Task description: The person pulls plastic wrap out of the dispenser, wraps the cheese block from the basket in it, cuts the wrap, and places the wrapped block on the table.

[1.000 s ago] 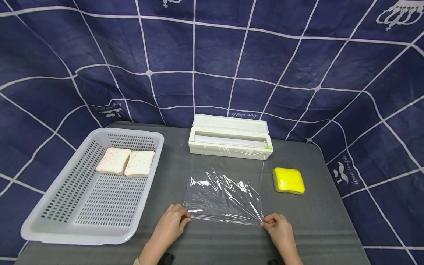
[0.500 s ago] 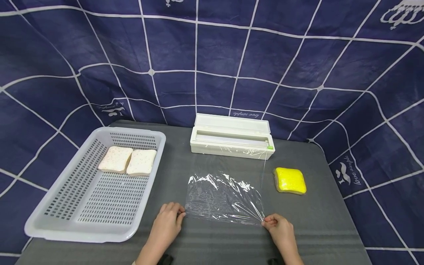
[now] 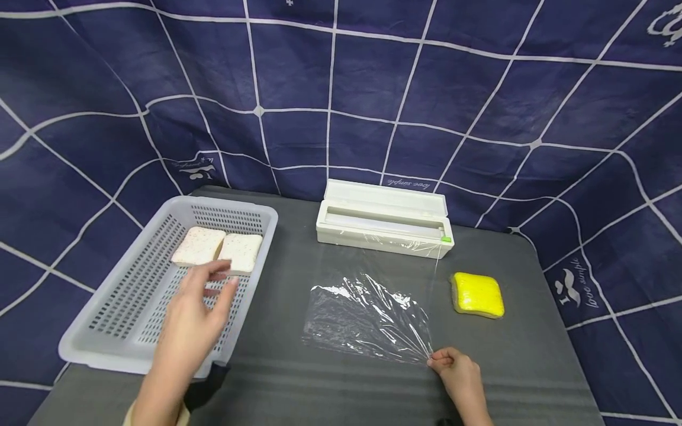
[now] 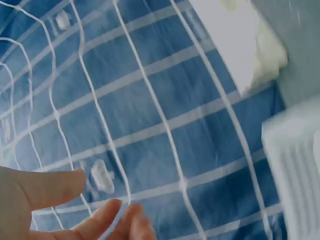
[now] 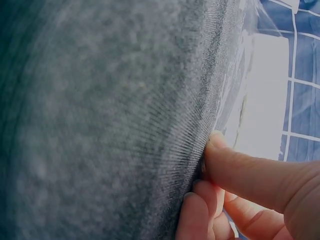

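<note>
A sheet of plastic wrap (image 3: 367,316) stretches over the table from the white wrap dispenser (image 3: 383,239), whose lid stands up. My right hand (image 3: 458,376) pinches the sheet's near right corner between thumb and fingers; creases fan out from there. The right wrist view shows that thumb (image 5: 245,170) pressed against the fingers at the film. Over the grey plastic basket (image 3: 256,284) hovers my left hand (image 3: 194,313), thumb and fingers apart with nothing between them. Just beyond its fingertips, two bread slices (image 3: 199,245) lie side by side in the basket's far part.
A yellow-topped block (image 3: 478,294) in shiny film sits on the grey table (image 3: 341,396), right of the wrap sheet. Behind and at both sides hangs a blue cloth (image 3: 362,77) with white grid lines.
My left hand has let go of the wrap's left corner and moved left over the basket. My right hand keeps its pinch. The head view has shifted slightly.
</note>
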`<state>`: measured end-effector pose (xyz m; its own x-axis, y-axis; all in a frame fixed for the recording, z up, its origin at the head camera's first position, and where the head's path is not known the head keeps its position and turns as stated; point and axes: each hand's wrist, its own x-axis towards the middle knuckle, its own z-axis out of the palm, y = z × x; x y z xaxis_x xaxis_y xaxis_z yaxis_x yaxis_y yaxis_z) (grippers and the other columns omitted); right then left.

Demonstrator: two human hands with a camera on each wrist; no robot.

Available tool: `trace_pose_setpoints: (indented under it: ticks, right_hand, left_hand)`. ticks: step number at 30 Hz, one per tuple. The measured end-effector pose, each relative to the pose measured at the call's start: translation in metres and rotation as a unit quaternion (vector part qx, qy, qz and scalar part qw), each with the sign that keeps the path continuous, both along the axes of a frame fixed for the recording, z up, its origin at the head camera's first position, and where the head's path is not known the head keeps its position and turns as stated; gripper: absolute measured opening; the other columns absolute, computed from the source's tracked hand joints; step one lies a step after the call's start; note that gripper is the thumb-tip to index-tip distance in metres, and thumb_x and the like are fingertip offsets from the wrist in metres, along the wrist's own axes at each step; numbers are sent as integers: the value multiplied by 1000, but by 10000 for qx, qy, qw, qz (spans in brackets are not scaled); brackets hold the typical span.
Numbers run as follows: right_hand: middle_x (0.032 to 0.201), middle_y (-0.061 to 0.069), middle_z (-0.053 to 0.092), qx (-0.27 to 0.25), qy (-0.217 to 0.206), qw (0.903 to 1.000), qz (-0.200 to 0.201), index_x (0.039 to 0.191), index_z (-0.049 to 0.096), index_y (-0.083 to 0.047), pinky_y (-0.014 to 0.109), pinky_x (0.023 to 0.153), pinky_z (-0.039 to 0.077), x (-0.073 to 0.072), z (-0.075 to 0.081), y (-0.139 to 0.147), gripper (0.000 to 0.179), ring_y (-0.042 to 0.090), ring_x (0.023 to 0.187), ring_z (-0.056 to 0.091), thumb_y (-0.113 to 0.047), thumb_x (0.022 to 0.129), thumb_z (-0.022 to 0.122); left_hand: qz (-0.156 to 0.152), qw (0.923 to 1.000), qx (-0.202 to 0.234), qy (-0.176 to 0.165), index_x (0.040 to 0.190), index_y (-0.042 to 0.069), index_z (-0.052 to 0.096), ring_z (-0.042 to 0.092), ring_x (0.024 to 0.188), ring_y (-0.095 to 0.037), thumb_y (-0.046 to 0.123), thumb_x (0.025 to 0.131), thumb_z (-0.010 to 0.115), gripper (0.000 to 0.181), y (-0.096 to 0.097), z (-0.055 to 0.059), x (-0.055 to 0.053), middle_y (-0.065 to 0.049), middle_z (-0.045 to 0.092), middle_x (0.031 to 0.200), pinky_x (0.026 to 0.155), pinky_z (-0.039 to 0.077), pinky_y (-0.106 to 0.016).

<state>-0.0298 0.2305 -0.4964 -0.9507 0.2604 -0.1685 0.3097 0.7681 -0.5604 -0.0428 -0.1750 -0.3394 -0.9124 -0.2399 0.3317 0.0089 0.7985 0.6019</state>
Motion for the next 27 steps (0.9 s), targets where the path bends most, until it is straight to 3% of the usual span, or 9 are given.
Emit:
trace_pose_setpoints:
  ticks: [4, 6, 9, 13, 17, 21, 27]
  right_hand:
    - [67, -2, 68, 1, 12, 10000, -77, 81, 71, -4, 35, 62, 48, 1, 0, 1, 13, 12, 62, 58, -13, 78, 81]
    - [66, -2, 68, -9, 14, 9999, -107, 81, 71, -3, 35, 62, 47, 2, 0, 1, 13, 12, 62, 58, -13, 78, 81]
    - [66, -2, 68, -28, -8, 9999, -131, 81, 71, -3, 37, 63, 48, 3, -2, 1, 13, 11, 62, 58, -12, 78, 80]
    - [66, -2, 68, -31, 16, 9999, -133, 80, 71, -4, 38, 64, 49, 4, -4, 0, 13, 10, 61, 58, -12, 78, 81]
    - [65, -2, 67, -19, 67, 9999, -130, 79, 71, -3, 35, 61, 48, 3, -5, 0, 13, 10, 60, 57, -11, 77, 81]
    - [64, -2, 67, -12, 81, 9999, -107, 79, 71, -3, 34, 61, 48, 2, -5, 0, 14, 9, 59, 57, -11, 77, 81]
    - [64, -3, 67, -29, 55, 9999, -110, 79, 71, -4, 37, 63, 49, 2, -4, -1, 13, 9, 60, 57, -11, 77, 82]
  left_hand:
    - [300, 9987, 399, 45, 134, -3, 53, 49, 118, -40, 14, 95, 64, 45, -31, 12, -36, -25, 54, 130, 95, 45, -51]
    - [330, 9977, 525, -288, 139, -7, 46, 43, 126, -45, 17, 96, 62, 51, -45, 9, -57, -30, 48, 135, 102, 40, -56]
    - [319, 9928, 549, -1021, 144, -12, 35, 32, 134, -51, 21, 99, 57, 60, -63, -4, -86, -36, 40, 141, 110, 30, -61]
    - [333, 9817, 463, -1814, 146, -15, 27, 24, 137, -56, 26, 98, 55, 69, -76, -31, -113, -40, 35, 142, 113, 21, -64]
    - [293, 9694, 189, -2428, 143, -22, 24, 27, 133, -61, 33, 97, 55, 78, -83, -58, -130, -46, 32, 140, 111, 26, -66]
    - [177, 9550, -17, -2961, 141, -25, 23, 30, 129, -62, 41, 95, 58, 87, -82, -76, -138, -49, 30, 138, 108, 31, -67]
    - [-46, 9487, -615, -3101, 136, -27, 31, 37, 121, -60, 48, 89, 64, 94, -80, -90, -141, -48, 39, 128, 104, 34, -64]
